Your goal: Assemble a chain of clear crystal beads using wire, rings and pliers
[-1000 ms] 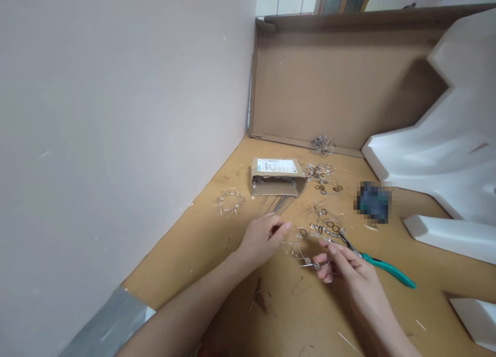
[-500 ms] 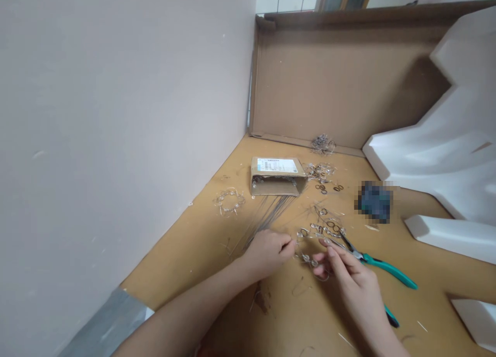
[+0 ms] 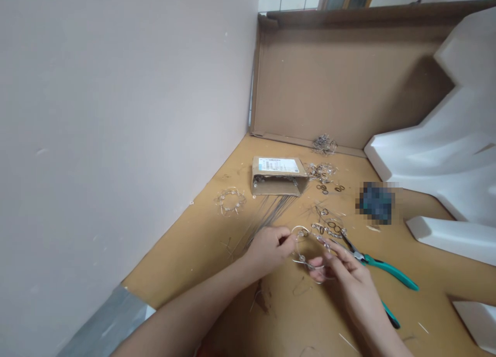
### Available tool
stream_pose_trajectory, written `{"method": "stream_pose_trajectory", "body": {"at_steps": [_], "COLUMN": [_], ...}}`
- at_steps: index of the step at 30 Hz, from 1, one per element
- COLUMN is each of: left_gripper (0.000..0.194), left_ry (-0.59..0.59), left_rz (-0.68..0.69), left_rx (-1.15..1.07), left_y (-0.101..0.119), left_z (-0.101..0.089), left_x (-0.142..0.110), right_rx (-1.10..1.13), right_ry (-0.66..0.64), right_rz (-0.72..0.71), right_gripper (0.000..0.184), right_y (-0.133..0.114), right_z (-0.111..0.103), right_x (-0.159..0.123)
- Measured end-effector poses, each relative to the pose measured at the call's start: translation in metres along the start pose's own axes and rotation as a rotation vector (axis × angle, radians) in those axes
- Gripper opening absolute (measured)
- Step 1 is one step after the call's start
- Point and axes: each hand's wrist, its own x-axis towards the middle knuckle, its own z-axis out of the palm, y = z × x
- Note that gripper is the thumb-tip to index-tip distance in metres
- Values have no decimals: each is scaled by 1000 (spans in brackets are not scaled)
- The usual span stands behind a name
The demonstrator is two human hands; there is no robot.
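Between my hands is a ring of thin wire with clear beads (image 3: 301, 258), held up over the table. My right hand (image 3: 346, 269) grips its right side between thumb and fingers, some fingers curled beneath. My left hand (image 3: 270, 249) is closed in a pinch at the ring's left edge, on a thin wire that bows in a bright arc over the ring's top. The exact spot it pinches is hidden by the fingers. Green-handled pliers (image 3: 391, 274) lie by my right hand, one handle partly covered by it. A second beaded wire ring (image 3: 230, 201) lies to the left.
A small open cardboard box (image 3: 276, 186) stands behind my hands, with straight wires (image 3: 271, 212) fanned before it. Dark small rings (image 3: 334, 227) and beaded wire pieces (image 3: 323, 171) are scattered rightward. A pixelated dark object (image 3: 375, 203) and white foam (image 3: 457, 238) lie right; a wall rises left.
The beaded ring has turned slightly in my right fingers, and the wire at my left fingertips now arches over its top. My left hand has stayed nearly in place.
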Motion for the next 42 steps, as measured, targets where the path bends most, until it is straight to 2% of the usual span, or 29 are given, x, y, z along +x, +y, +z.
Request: {"method": "stream_pose_trajectory", "body": {"at_steps": [4, 6, 8, 11, 13, 16, 25, 32, 37, 42], "left_gripper": [25, 23, 23, 24, 25, 25, 28, 28, 31, 32], "left_ry": [146, 152, 73, -94, -164, -205, -118, -99, -77, -49], "left_rz": [102, 100, 36, -69, -80, -64, 131, 89, 61, 35], "left_rx": [-54, -151, -253, -289, -269, -263, -123, -161, -202, -248], "left_y": [-1, -1, 0, 4, 5, 6, 8, 12, 8, 3], "left_z": [0, -1, -2, -5, -7, -9, -12, -14, -14, -12], "left_x": [3, 4, 5, 4, 2, 1, -1, -1, 0, 1], "right_rx": [-32, -50, -59, -45, -35, -36, -82, -118, -53, 35], "right_ry": [-30, -67, -80, -23, 8, -3, -32, -28, -78, -67], "right_rz": [-29, -43, -46, -45, -48, -44, -68, -45, -41, -42], "right_gripper": [49, 45, 42, 40, 39, 35, 33, 37, 29, 26], "right_y": [-2, 0, 2, 3, 1, -2, 3, 3, 7, 7], "right_z": [3, 3, 4, 5, 5, 4, -6, -6, -5, -7], "right_x": [-2, -3, -4, -5, -5, -5, -3, -3, -3, -3]}}
